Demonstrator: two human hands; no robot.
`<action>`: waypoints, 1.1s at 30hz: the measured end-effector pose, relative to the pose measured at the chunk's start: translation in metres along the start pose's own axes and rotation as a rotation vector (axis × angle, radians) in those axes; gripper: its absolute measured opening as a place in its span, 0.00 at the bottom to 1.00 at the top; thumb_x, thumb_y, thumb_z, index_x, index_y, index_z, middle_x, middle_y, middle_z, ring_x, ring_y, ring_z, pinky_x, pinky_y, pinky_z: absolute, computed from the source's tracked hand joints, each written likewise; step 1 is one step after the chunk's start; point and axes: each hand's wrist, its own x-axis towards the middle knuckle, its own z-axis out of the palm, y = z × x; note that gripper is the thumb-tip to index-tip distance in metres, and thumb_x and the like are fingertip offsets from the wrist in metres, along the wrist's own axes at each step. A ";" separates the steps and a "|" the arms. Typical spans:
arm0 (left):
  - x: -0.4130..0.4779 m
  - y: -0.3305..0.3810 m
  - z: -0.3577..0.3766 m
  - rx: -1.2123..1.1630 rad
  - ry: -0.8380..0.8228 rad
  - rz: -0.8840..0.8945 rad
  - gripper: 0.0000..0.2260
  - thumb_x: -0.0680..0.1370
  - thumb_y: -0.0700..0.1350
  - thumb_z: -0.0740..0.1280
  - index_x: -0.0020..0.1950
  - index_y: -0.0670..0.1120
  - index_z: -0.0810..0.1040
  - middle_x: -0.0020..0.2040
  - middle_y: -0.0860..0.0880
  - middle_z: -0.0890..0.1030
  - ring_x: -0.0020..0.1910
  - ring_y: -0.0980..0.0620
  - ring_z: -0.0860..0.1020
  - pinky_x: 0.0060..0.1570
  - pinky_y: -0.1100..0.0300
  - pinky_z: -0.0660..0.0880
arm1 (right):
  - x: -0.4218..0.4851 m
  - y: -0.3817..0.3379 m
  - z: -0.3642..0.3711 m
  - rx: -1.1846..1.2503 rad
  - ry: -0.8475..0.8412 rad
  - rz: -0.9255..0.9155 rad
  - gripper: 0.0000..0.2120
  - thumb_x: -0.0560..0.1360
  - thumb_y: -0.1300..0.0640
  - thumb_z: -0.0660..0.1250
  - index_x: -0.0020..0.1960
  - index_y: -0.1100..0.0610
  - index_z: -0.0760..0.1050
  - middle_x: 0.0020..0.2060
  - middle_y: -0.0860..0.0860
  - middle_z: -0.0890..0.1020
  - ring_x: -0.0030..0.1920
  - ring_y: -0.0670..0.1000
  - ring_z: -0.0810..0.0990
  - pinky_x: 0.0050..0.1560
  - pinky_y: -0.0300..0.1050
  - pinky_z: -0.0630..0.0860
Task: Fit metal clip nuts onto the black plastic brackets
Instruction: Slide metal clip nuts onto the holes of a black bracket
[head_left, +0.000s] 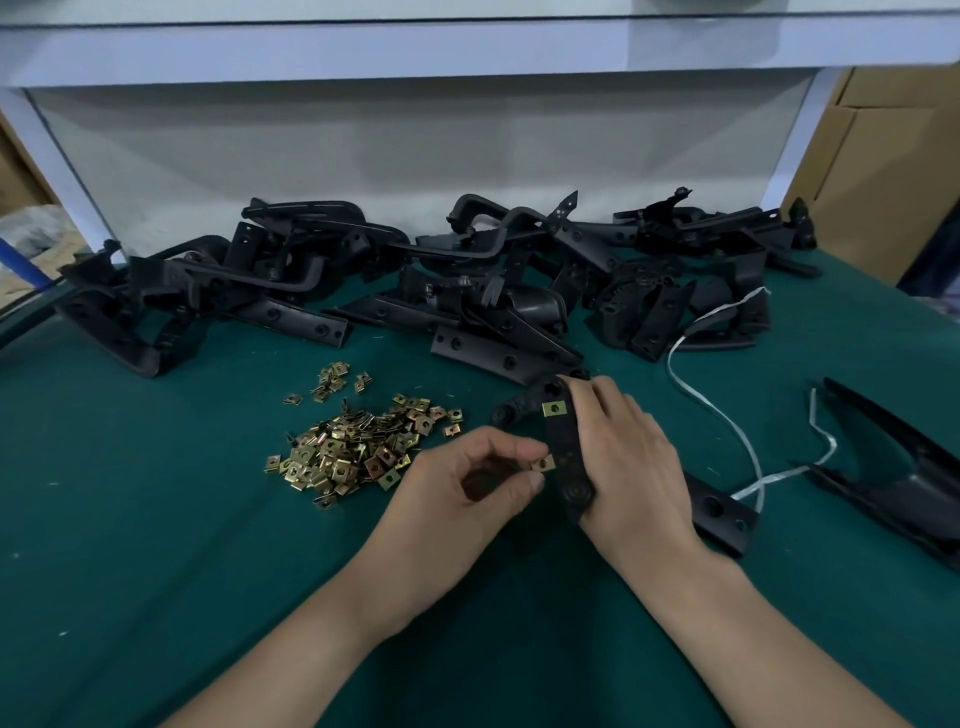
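My right hand grips a black plastic bracket just above the green table. One brass-coloured clip nut sits on the bracket's upper part. My left hand pinches a second clip nut between thumb and fingers, pressed against the bracket's left edge at mid-length. A heap of loose clip nuts lies on the table just left of my left hand.
A long pile of black brackets stretches across the back of the green table. Another black bracket lies at the right, with a white strap curling beside it. Cardboard boxes stand at the far right.
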 end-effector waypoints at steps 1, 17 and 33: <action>0.000 0.000 0.000 0.002 0.002 0.000 0.09 0.77 0.40 0.72 0.51 0.53 0.84 0.46 0.53 0.85 0.47 0.50 0.82 0.51 0.63 0.79 | 0.000 0.000 0.000 -0.009 -0.005 -0.001 0.35 0.67 0.57 0.76 0.69 0.53 0.64 0.58 0.49 0.71 0.54 0.53 0.72 0.51 0.45 0.66; 0.003 -0.004 0.000 0.037 -0.012 0.024 0.07 0.77 0.40 0.72 0.50 0.52 0.81 0.46 0.54 0.85 0.47 0.53 0.82 0.49 0.66 0.77 | 0.001 -0.003 0.001 -0.020 -0.027 -0.012 0.39 0.64 0.57 0.78 0.71 0.54 0.64 0.60 0.50 0.71 0.55 0.54 0.73 0.55 0.47 0.68; 0.006 -0.005 -0.001 0.022 -0.083 -0.035 0.06 0.81 0.40 0.65 0.53 0.46 0.81 0.41 0.52 0.86 0.40 0.57 0.82 0.42 0.67 0.76 | 0.000 -0.002 -0.001 0.010 -0.007 -0.022 0.40 0.65 0.54 0.78 0.72 0.52 0.63 0.59 0.49 0.71 0.55 0.54 0.73 0.55 0.47 0.69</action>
